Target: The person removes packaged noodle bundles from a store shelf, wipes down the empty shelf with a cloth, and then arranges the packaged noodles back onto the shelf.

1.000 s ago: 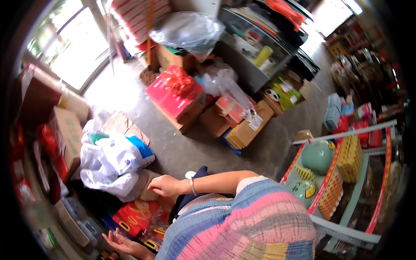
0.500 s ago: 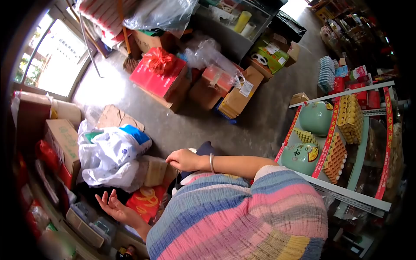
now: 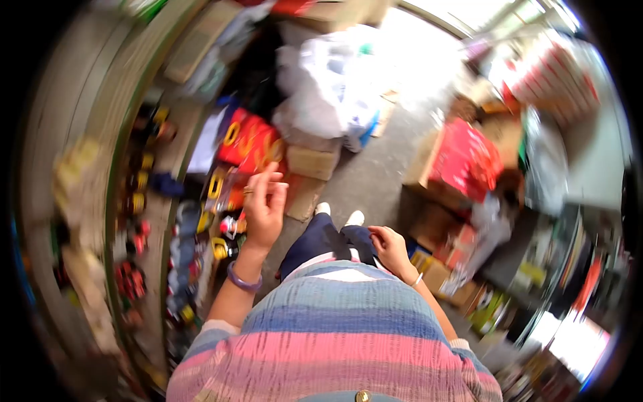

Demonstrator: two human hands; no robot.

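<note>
My left hand [image 3: 264, 209], with a purple bangle at the wrist, is raised in front of the shelf side. Its fingers are stretched and slightly apart, and it holds nothing. Just beyond its fingertips lies a red package [image 3: 249, 142] with yellow lettering. Low beside my dark trousers [image 3: 311, 244], near the thigh, is my right hand [image 3: 390, 246] with a silver bracelet. Its fingers are loosely bent and apart, with nothing visible in them. Bottles with yellow labels [image 3: 220, 248] stand left of my left forearm.
A wooden shelf [image 3: 127, 134] with blurred goods runs along the left. White plastic bags [image 3: 328, 80] rest on a carton [image 3: 311, 163] ahead. Across the grey floor [image 3: 365, 157], on the right, are a red box [image 3: 455, 157], more cartons and a striped bag [image 3: 552, 77].
The view has swung left toward the shelf, so the boxes now appear on the right. My left hand has risen in front of me, and my right hand is down by my thigh.
</note>
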